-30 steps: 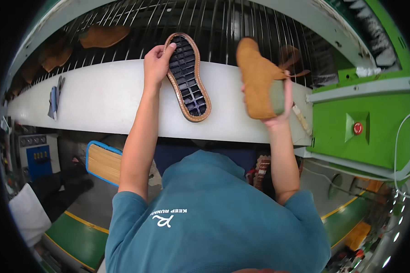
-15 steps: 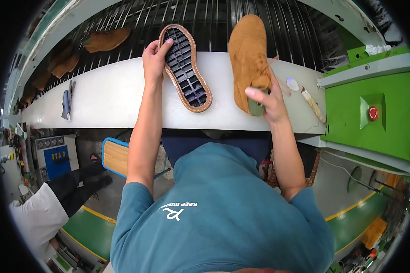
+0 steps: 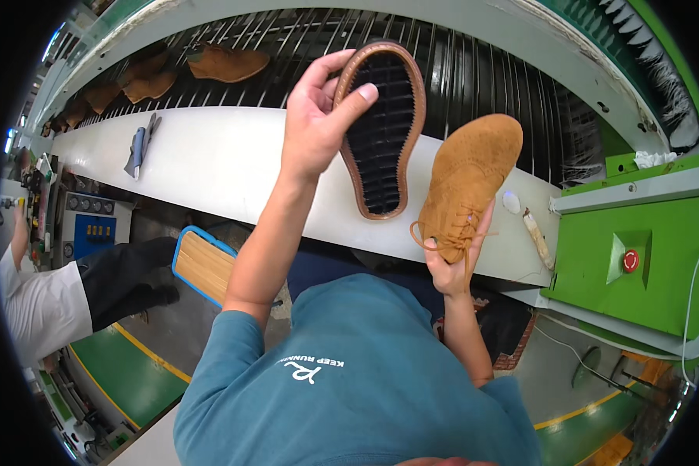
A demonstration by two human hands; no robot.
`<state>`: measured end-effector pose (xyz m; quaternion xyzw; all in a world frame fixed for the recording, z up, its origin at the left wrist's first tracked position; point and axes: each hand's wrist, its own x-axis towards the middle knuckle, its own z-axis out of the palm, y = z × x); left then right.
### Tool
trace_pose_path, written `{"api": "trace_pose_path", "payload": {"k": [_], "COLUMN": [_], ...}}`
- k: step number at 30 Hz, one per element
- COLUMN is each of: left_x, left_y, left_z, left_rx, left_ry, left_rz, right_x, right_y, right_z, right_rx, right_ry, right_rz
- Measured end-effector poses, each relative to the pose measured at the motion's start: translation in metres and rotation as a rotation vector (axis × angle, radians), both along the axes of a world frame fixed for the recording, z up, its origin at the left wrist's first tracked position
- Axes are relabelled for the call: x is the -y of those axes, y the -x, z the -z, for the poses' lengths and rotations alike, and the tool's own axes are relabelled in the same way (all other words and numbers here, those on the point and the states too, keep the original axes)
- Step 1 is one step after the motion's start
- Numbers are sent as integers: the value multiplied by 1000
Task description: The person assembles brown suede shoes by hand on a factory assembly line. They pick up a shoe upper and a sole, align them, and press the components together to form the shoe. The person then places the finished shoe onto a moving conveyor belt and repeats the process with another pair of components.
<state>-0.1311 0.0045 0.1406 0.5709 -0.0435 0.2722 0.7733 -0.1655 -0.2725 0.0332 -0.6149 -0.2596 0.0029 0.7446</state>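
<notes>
My left hand (image 3: 313,130) grips a shoe sole (image 3: 387,159), thumb pressed on its black ribbed inner face. A brown stitched rim runs round the sole. To the right, my right hand (image 3: 449,273) holds a tan suede lace-up shoe (image 3: 478,167) by the heel end, toe pointing away from me. Its laces hang loose over the opening, and some of my right fingers are hidden behind it. Sole and shoe are held side by side, apart, above the white bench (image 3: 233,155).
Blue-handled scissors or a cutter (image 3: 138,151) lies on the bench at left. A worn stick-like tool (image 3: 537,237) and a small white piece (image 3: 511,202) lie at right. Beyond are metal rollers (image 3: 303,58) with tan shoes (image 3: 227,64). A green machine (image 3: 633,225) stands right; a person (image 3: 50,311) is at left.
Sole and shoe have come nearer to me, and the sole now stands more upright. The shoe's toe has swung to the right, showing its laces. The view has also shifted.
</notes>
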Motion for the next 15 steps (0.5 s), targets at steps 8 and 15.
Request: {"api": "trace_pose_path", "payload": {"k": [8, 15], "left_x": [11, 9], "left_y": [5, 14], "left_z": [-11, -23], "left_rx": [17, -25], "left_ry": [-105, -207], "left_rz": [20, 2], "right_x": [2, -4], "right_y": [9, 6], "right_z": [21, 16], "right_rx": [-28, 6], "right_ry": [28, -5], "right_rz": [79, 63]}}
